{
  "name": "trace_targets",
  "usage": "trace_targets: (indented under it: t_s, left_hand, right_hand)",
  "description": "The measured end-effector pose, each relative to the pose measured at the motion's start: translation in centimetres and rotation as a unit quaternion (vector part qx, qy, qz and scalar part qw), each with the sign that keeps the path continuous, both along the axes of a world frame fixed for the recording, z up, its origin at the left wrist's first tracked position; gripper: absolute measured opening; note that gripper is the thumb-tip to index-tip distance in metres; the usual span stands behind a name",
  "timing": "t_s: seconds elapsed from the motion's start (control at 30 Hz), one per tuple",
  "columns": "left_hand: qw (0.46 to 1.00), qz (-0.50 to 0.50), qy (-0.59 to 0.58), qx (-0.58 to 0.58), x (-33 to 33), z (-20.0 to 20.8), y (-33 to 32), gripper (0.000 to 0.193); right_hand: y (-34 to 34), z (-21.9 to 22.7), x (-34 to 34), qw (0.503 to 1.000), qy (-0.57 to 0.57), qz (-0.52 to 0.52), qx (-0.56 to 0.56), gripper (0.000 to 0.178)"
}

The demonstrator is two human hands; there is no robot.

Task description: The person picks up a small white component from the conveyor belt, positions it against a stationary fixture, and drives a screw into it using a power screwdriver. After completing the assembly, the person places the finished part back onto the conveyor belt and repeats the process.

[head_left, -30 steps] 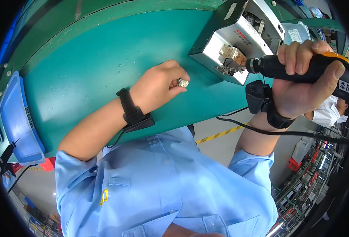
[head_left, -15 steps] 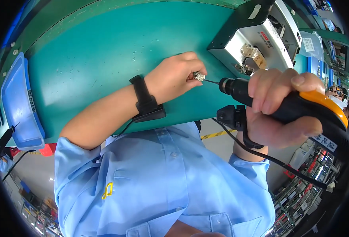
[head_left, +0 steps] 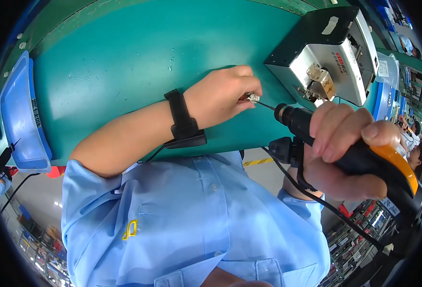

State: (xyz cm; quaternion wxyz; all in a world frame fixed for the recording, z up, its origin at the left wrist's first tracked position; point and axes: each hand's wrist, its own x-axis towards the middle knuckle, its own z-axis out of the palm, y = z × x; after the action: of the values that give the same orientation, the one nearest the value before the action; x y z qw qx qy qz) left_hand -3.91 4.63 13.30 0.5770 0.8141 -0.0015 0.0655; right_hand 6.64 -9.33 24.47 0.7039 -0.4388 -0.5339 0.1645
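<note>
A small shiny metal part is pinched between the thumb and fingers of my left hand, a little above the green mat. Most of that part is hidden by the fingers. My right hand is wrapped round a black and orange electric screwdriver, its thin bit pointing left. The bit's tip meets the exposed end of the metal part; whether it sits in a screw is too small to tell. Black straps with small devices circle both wrists.
A black and silver bench machine stands right of my left hand. At the far left lies a blue tray, with another black screwdriver beside it. A black cable runs below my right hand. The green mat covers the bench.
The view has shifted, so bench and machine appear farther right. My right hand and the screwdriver sit slightly lower, the tool tilting more. Both hands keep their hold.
</note>
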Motion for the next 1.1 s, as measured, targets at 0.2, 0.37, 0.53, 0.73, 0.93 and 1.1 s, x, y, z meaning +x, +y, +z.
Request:
trace_targets:
  t_s: [0.2, 0.37, 0.53, 0.73, 0.93, 1.1]
  left_hand:
    - [1.0, 0.004, -0.006, -0.009, -0.1, 0.0, -0.1, 0.015]
    - [1.0, 0.007, -0.01, -0.007, -0.1, 0.0, -0.2, 0.014]
    - [1.0, 0.011, -0.006, -0.015, 0.2, -0.1, -0.3, 0.013]
    - [1.0, 0.014, -0.005, -0.01, 0.3, 0.0, 0.1, 0.013]
    - [0.997, 0.034, -0.042, 0.063, 0.1, 0.4, 1.2, 0.012]
    - [0.976, 0.105, -0.022, 0.19, 3.7, 1.4, 7.6, 0.019]
  right_hand:
    - [0.4, -0.4, 0.1, 1.0, -0.018, 0.022, 0.004, 0.062]
    - [0.1, -0.1, -0.1, 0.999, -0.019, 0.032, 0.001, 0.059]
    - [0.6, -0.5, 0.3, 0.999, -0.019, 0.039, 0.0, 0.056]
    - [1.2, -0.6, 0.5, 0.998, -0.017, 0.057, -0.011, 0.057]
    - [1.3, -1.6, -0.9, 0.987, 0.074, -0.122, 0.076, 0.059]
    - [-2.7, 4.2, -1.7, 0.955, 0.062, -0.237, 0.17, 0.057]
